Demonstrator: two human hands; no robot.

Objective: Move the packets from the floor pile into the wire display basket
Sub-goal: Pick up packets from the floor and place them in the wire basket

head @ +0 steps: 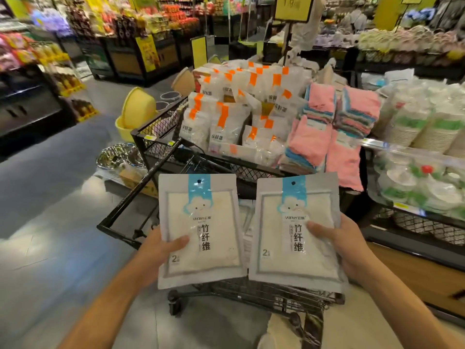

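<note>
I hold two flat white packets with blue header strips upright side by side in front of me. My left hand grips the left packet at its lower left, thumb on the front. My right hand grips the right packet at its right edge, thumb across the front. Both packets hang over the lower tier of the black wire display basket. More white packets lie in that tier behind them, mostly hidden. The floor pile is out of view.
The basket's upper tier holds orange-striped white bags and stacked pink and blue cloths. A wire rack with paper bowls stands at the right. Yellow basins and steel bowls sit left of the basket. Open aisle floor lies to the left.
</note>
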